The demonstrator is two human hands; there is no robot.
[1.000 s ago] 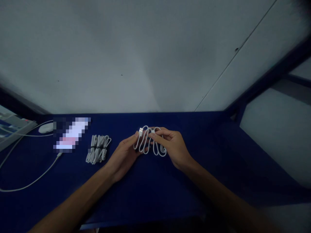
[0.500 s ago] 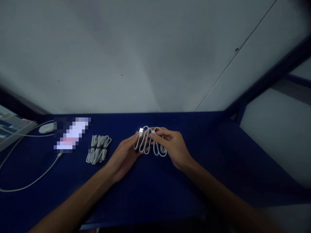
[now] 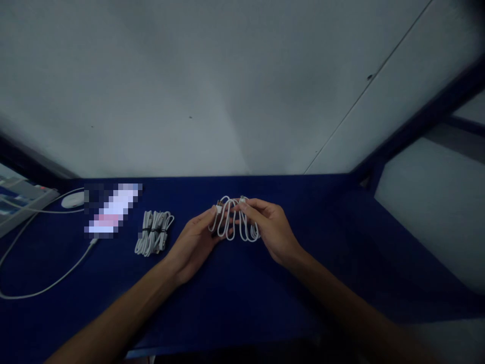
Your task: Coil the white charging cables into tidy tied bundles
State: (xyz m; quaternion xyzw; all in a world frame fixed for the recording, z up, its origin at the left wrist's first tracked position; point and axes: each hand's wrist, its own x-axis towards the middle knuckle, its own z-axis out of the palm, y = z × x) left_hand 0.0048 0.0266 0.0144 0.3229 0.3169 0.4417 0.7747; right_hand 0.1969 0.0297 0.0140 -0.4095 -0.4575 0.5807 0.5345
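Between my hands a white USB cable [image 3: 230,237] hangs in several loose loops above the blue table. My left hand [image 3: 195,242] pinches its USB plug end [image 3: 219,208] between thumb and fingers, with other fingers behind the loops. My right hand [image 3: 271,227] grips the cable's other, smaller connector [image 3: 242,200] along with the loops on the right. Left of my left hand lie several white cables in tied bundles [image 3: 153,233], side by side, with black ties round their middles.
A blurred-out phone with a lit screen [image 3: 113,210] lies on the blue table [image 3: 227,303] at left, a white cable [image 3: 56,285] plugged into it. Behind it sits a white rounded object [image 3: 73,200], near a white box [image 3: 30,205] at the left edge. A grey wall [image 3: 227,101] rises behind.
The USB plug in my left hand has tipped so its metal end faces away. The small connector in my right hand has shifted slightly up and right, and the loops there are closer together.
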